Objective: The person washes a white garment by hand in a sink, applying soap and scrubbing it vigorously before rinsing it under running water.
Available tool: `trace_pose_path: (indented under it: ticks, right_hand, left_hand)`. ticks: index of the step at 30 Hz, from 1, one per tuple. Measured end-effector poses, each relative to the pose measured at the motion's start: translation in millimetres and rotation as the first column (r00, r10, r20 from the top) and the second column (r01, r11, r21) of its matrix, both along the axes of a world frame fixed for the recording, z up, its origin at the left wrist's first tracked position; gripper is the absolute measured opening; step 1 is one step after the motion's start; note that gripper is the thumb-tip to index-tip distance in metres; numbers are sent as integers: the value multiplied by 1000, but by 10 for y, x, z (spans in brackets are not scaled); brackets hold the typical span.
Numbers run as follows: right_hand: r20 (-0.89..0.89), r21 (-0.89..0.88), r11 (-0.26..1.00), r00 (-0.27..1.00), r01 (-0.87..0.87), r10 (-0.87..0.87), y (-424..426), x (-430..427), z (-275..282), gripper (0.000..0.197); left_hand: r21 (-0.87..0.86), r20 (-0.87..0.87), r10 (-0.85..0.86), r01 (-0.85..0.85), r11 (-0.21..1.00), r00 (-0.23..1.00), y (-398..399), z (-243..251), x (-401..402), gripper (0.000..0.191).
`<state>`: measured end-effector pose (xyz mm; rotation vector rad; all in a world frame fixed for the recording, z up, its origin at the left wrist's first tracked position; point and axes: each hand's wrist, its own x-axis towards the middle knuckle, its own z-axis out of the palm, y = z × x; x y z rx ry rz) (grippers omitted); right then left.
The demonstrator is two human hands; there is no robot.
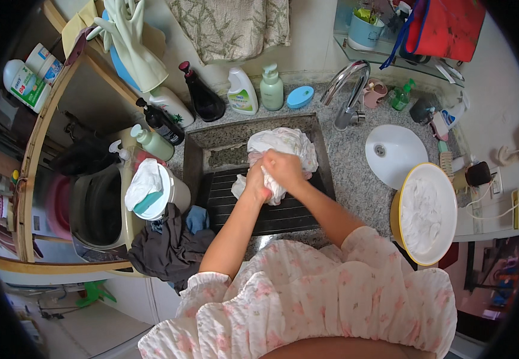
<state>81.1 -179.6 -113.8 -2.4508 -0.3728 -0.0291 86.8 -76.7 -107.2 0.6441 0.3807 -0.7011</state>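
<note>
A bunched white floral cloth (pixel 284 141) lies in the sunken stone laundry basin, over its black ribbed washboard (pixel 264 220). My left hand (pixel 256 179) grips a fold of this cloth from the near left side. Close against it, my right hand (pixel 284 168) is closed in a fist on the same fabric. Loose ends of the cloth stick out below and to the left of my hands. The fingers of both hands are partly hidden by the cloth and by each other.
Dark clothes (pixel 170 247) and a lidded white bucket (pixel 176 188) stand left. Several bottles (pixel 243 92) and a blue brush (pixel 300 97) line the back ledge. To the right are a chrome faucet (pixel 344 112), a white washbowl (pixel 394 166) and a yellow-rimmed basin (pixel 396 215) holding white contents.
</note>
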Motion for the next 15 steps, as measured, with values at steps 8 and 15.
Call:
trace_pose_path:
  ticks: [8,15]
  right_hand:
    - [474,118,991,873,68,-117,238,-210,260,22]
    - [497,359,932,836,46,-233,393,-289,342,19]
  left_hand:
    - [-448,165,-96,161,879,982,136,-99,7,26]
    - [-649,377,-78,323,689,923,357,-709,171,22]
